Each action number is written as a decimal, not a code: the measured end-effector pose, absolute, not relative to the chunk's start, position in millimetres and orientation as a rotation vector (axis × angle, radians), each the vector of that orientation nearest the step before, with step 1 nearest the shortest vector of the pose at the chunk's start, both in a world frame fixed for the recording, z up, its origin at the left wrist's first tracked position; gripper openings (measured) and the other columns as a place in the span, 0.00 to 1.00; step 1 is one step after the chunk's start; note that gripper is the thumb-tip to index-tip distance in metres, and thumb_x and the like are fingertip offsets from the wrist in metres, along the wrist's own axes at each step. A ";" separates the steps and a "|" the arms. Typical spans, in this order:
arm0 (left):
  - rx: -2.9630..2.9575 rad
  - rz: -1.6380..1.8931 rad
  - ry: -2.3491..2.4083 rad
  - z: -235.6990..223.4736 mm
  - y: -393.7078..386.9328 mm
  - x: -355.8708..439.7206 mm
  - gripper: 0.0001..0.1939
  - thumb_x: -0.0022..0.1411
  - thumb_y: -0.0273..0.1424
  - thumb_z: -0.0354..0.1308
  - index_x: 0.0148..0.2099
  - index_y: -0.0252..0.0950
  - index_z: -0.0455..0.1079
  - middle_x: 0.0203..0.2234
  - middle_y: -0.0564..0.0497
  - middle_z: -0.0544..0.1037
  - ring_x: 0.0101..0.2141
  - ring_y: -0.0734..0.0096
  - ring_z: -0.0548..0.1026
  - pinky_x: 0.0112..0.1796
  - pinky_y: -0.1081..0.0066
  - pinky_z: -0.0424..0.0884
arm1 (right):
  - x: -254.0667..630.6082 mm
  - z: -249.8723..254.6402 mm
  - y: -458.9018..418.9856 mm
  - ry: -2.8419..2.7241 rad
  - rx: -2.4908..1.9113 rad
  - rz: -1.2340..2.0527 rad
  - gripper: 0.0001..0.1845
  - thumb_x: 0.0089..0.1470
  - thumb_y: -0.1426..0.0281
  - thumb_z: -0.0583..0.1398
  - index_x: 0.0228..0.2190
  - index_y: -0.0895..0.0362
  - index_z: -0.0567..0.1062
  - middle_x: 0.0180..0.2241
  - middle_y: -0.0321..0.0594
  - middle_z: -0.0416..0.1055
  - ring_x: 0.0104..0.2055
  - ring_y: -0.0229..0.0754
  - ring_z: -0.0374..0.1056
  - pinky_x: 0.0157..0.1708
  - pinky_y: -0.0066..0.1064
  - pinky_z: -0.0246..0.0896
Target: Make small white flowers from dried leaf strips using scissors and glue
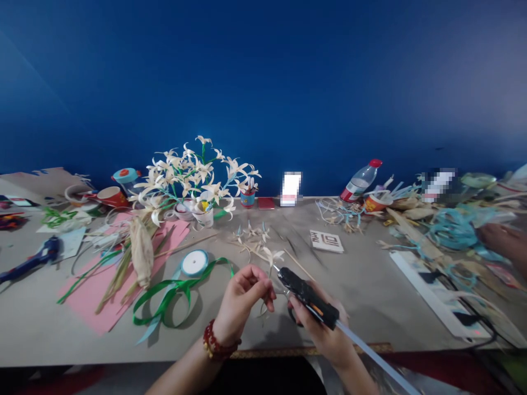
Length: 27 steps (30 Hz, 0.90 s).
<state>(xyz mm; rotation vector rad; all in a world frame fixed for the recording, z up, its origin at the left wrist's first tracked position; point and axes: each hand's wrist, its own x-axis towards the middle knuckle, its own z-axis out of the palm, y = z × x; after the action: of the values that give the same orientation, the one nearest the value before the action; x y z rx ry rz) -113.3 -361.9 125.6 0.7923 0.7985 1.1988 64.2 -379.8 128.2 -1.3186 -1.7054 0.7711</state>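
Observation:
My right hand (325, 323) is wrapped round a black hot glue gun (309, 299), with a long pale glue stick (370, 354) sticking out of its rear. The gun's metal nozzle points up and left, close to the base of a small white flower (272, 256). Between thumb and fingers, my left hand (249, 291) pinches the thin stem of that flower. Whether the nozzle touches the flower cannot be made out. Beyond my hands, several more small pale flowers (251, 235) lie on the table. A beaded red bracelet (216, 340) circles my left wrist.
White flowers (193, 170) stand in cups at the back. Green ribbon (164, 299), a ribbon spool (195, 263), pink paper (96, 299) and a blue glue gun (37, 258) lie left. Rightward are a power strip (436, 296), a tilted bottle (362, 180), blue strands (453, 227) and another person's hand (502, 241).

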 end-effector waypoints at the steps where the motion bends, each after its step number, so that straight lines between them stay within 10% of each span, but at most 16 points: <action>1: 0.793 1.199 0.799 125.5 -361.8 -113.2 0.13 0.57 0.36 0.66 0.31 0.33 0.67 0.21 0.51 0.77 0.18 0.76 0.73 0.23 0.76 0.68 | 64.0 128.7 -380.1 -1.709 -1.322 0.764 0.12 0.57 0.60 0.59 0.27 0.52 0.68 0.17 0.30 0.67 0.18 0.38 0.65 0.21 0.27 0.61; 27: 0.788 1.208 0.766 123.1 -362.0 -113.7 0.11 0.60 0.34 0.64 0.31 0.33 0.67 0.21 0.51 0.77 0.18 0.77 0.73 0.23 0.77 0.68 | 62.3 124.1 -378.9 -1.700 -1.315 0.752 0.12 0.57 0.60 0.59 0.27 0.53 0.69 0.18 0.33 0.68 0.20 0.40 0.67 0.21 0.27 0.61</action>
<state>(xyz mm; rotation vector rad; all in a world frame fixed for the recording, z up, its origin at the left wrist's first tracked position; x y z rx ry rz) -113.7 -362.0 123.1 0.7882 0.7656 1.2078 62.3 -378.9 124.1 -1.3149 -1.7000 0.7519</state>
